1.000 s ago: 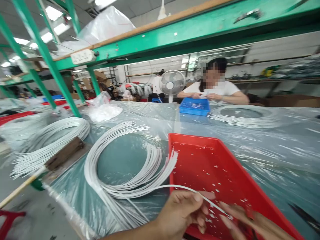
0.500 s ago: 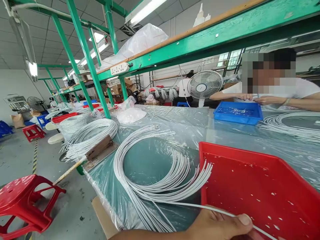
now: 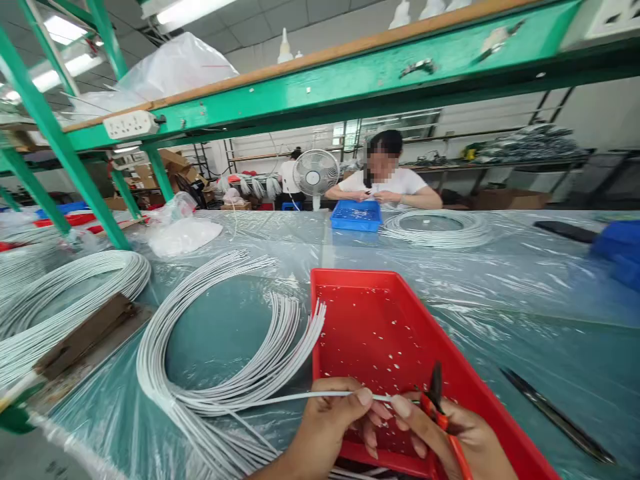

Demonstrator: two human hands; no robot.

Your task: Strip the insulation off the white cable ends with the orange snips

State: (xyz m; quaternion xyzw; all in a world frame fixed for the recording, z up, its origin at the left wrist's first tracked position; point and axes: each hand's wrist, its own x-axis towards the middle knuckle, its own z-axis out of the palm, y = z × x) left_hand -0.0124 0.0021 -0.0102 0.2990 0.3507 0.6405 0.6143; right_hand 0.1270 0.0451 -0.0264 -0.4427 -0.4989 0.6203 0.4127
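Note:
A single white cable (image 3: 295, 396) runs from the coil into my left hand (image 3: 333, 423), pinched between its thumb and fingers. My right hand (image 3: 465, 437) grips orange-handled wire cutters (image 3: 437, 390), their dark jaws pointing up. With its thumb and fingertips, the same hand also pinches the cable's end. Both hands are close together over the near part of a red tray (image 3: 360, 273) holding small white scraps. Left of the tray lies the coiled bundle of white cables (image 3: 155, 353), some ends resting against its rim. The tray's near end is partly hidden by my hands.
Tweezers (image 3: 560, 417) lie right of the tray. At left are another cable coil (image 3: 115, 263) and a rusty metal tool (image 3: 85, 333). Across the table, a person (image 3: 410, 187) works over a blue tray (image 3: 357, 217). A green shelf beam (image 3: 350, 87) crosses overhead.
The view has turned right, so the bench things sit further left. My right hand with the wire cutters has come into view, touching the cable. My left hand still holds the cable.

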